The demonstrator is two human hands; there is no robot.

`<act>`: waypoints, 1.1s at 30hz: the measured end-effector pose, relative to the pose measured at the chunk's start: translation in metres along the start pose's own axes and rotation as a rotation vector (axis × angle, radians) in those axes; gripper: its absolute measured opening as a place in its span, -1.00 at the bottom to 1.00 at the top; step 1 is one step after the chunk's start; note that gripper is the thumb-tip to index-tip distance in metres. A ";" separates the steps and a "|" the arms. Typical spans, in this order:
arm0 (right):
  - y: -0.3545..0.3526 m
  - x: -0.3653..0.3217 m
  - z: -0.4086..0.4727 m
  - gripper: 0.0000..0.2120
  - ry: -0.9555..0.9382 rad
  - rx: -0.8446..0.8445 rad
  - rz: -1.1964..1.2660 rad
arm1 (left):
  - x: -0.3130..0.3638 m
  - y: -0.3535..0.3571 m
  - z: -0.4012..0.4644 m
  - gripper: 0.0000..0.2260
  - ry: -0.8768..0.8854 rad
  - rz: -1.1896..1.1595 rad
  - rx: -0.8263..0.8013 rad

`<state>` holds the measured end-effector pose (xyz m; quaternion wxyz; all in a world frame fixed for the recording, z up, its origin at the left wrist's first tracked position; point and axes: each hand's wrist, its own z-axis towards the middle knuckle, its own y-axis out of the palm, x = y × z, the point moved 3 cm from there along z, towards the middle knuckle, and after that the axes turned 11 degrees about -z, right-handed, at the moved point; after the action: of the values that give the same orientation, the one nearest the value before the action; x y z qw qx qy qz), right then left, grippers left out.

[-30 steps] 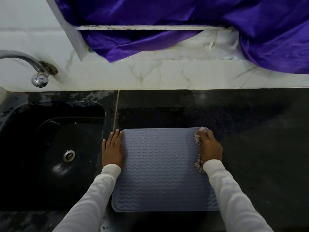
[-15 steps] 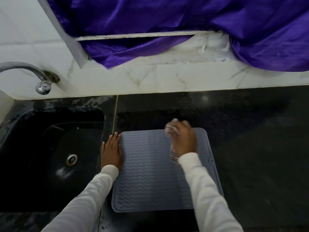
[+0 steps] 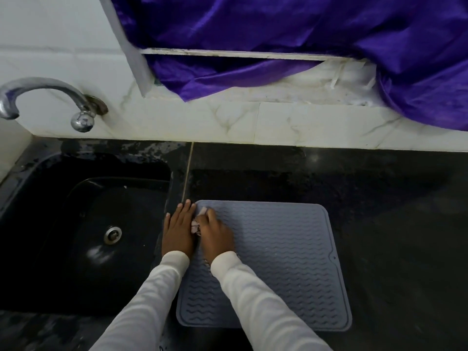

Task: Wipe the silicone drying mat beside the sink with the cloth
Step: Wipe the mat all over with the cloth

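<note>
A grey-blue silicone drying mat [image 3: 278,262], squarish with rounded corners and ribbed all over in small raised waves, lies flat on the dark speckled stone bench [image 3: 392,224], just right of the glossy black sink [image 3: 83,236]; its slightly longer axis runs near to far. The left hand [image 3: 178,230] lies flat at the mat's far-left edge, fingers straight, together and pointing away. Just beside it, the right hand [image 3: 215,233] curls its grip around a bunched pale checked cloth [image 3: 197,225], pressing it onto the mat's far-left corner. Both forearms wear white sleeves [image 3: 253,300]. A curved chrome tap [image 3: 50,97] juts from the white marble-veined wall.
</note>
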<state>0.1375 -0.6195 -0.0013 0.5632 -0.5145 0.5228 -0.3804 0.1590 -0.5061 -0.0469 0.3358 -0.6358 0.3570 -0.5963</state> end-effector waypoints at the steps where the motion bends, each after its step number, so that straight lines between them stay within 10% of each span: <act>1: -0.002 0.000 0.001 -0.49 -0.015 0.012 -0.010 | 0.000 0.000 0.000 -0.46 0.005 0.005 0.005; 33: -0.021 0.157 -0.040 -0.79 0.097 0.077 0.073 | 0.002 0.006 0.001 -0.51 -0.023 0.073 0.004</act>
<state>0.1263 -0.7820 -0.0083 0.5704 -0.4539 0.5528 -0.4039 0.1594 -0.5109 -0.0510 0.3628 -0.6282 0.3750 -0.5772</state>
